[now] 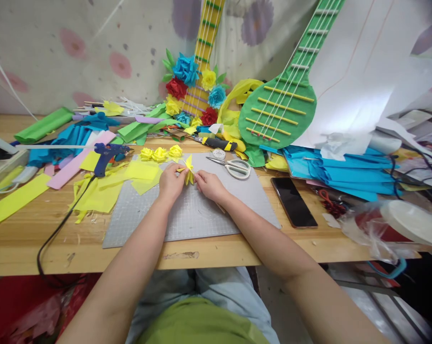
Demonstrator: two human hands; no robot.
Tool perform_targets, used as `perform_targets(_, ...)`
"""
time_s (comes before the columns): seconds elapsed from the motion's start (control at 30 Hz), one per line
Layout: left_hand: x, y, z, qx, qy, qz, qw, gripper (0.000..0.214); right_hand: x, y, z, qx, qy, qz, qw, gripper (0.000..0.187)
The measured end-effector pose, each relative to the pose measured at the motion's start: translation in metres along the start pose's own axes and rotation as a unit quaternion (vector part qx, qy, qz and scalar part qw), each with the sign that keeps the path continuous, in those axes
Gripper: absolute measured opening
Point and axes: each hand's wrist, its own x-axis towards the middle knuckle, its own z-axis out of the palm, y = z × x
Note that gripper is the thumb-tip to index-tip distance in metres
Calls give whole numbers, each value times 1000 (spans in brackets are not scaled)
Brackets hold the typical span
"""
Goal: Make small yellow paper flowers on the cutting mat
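Above the grey cutting mat (137, 220), a yellow paper flower (189, 172) with pointed petals is held between my two hands. My left hand (172, 181) pinches it from the left side. From the right, my right hand (210, 185) closes its fingers at the flower's edge; a thin stick shows below that palm. Just behind lie several finished yellow paper roses (160, 154). White-handled scissors (237, 168) rest on the mat to the right, with a roll of tape (219, 154) beside them. Yellow crepe paper pieces (144, 173) overlap the mat's left edge.
A blue glue gun (106, 155) stands at left, its black cord (54, 231) running over the table edge. A phone (293, 202) lies right. Behind are a green paper instrument (278, 112), a yellow one (201, 91) with flowers, a utility knife (219, 143) and blue paper (344, 172).
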Motion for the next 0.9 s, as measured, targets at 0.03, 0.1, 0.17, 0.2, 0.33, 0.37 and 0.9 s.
perform_targets(0.03, 0, 0, 0, -1, 3, 1, 1000, 13, 0, 0, 0, -2, -2, -3, 1000, 28)
perform_targets(0.1, 0, 0, 1, -4, 5, -1, 1000, 13, 0, -1, 1, -3, -10, -9, 1000, 28)
perform_targets(0.17, 0, -1, 1, -5, 0, -14, 1000, 13, 1, 0, 2, -3, -17, -17, 1000, 28)
perform_targets(0.2, 0, -2, 2, -4, -3, -20, 1000, 13, 1, 0, 2, -3, -18, -21, 1000, 27)
perform_targets(0.33, 0, -2, 2, -2, -4, -23, 1000, 13, 2, 1, 2, -4, -21, -28, 999, 26)
perform_targets(0.37, -1, -2, 2, -3, -2, -23, 1000, 13, 2, 1, 2, -3, -21, -27, 999, 26)
perform_targets(0.9, 1, 4, 3, 33, -37, 2, 999, 15, 1, 3, -8, 101, -62, 64, 991, 23)
